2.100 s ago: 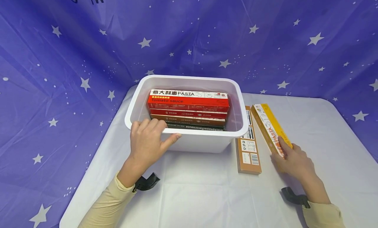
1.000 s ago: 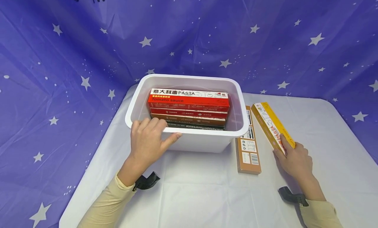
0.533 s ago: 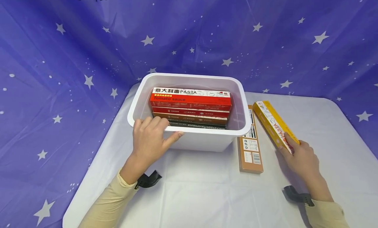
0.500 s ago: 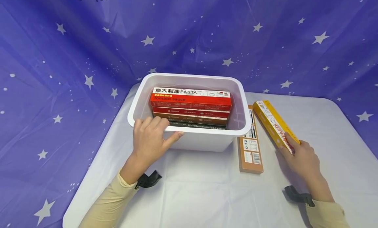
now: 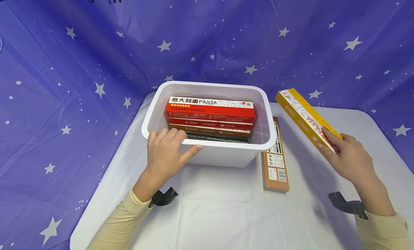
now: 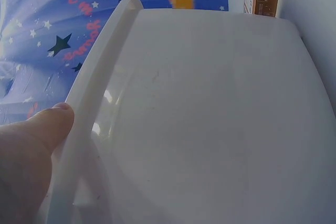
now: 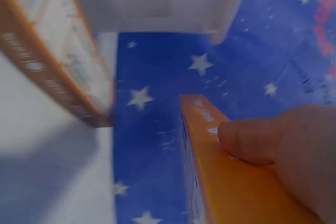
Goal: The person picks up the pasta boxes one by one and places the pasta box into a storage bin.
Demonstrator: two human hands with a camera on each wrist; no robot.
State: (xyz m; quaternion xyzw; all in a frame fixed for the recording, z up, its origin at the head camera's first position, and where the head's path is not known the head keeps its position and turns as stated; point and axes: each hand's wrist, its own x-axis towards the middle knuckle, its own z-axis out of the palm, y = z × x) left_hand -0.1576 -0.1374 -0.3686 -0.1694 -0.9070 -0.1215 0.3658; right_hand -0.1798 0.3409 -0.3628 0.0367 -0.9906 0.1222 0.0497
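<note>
My right hand (image 5: 350, 156) grips the near end of a yellow-and-white pasta box (image 5: 307, 117), held up off the table with its far end raised. In the right wrist view the thumb presses on the box's orange-yellow side (image 7: 226, 177). My left hand (image 5: 165, 153) holds the near rim of a white plastic bin (image 5: 220, 156), fingers hooked over it and thumb along the outside. Inside the bin several pasta boxes stand in a row: a red tomato sauce box (image 5: 210, 111) at the back, a darker red one, a brown one, and a black pepper one (image 5: 223, 139) in front.
A brown pasta box (image 5: 275, 171) lies on the white-covered table (image 5: 220, 214), just right of the bin and partly behind its rim. A purple curtain (image 5: 207, 34) with white stars hangs behind and at the sides.
My right hand has lifted the yellow pasta box from the table and moved it up and to the right. My left hand stays on the bin's rim.
</note>
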